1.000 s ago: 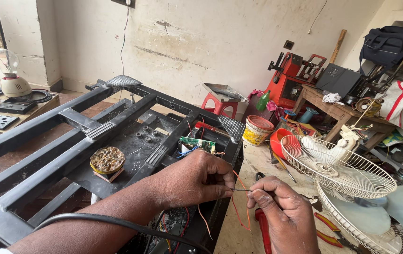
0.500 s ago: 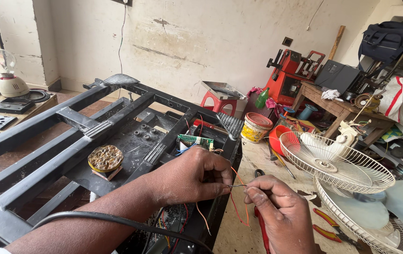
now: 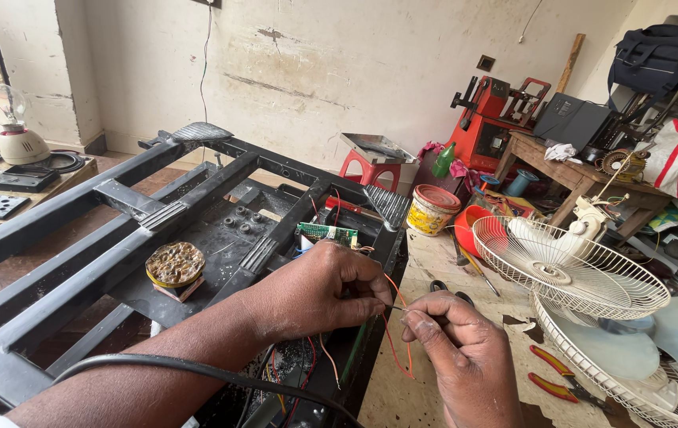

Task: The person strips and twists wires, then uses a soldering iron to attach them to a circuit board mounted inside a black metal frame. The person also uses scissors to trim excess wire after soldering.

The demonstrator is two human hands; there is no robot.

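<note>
While both hands meet at lower centre of the frame, the left hand (image 3: 319,289) and the right hand (image 3: 454,349) pinch opposite ends of a thin dark wire end (image 3: 397,308) that runs nearly level between their fingertips. Both sets of fingers are closed on it. Orange wires (image 3: 404,341) loop downward just below the pinch, over the edge of the black metal frame (image 3: 117,238). Slightly above the left hand lies a small green circuit board (image 3: 327,233). Neither hand is clearly nearer.

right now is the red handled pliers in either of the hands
No, the red-handled pliers lie on the floor beside the fan guard, while the left hand and right hand pinch thin wires.
</note>
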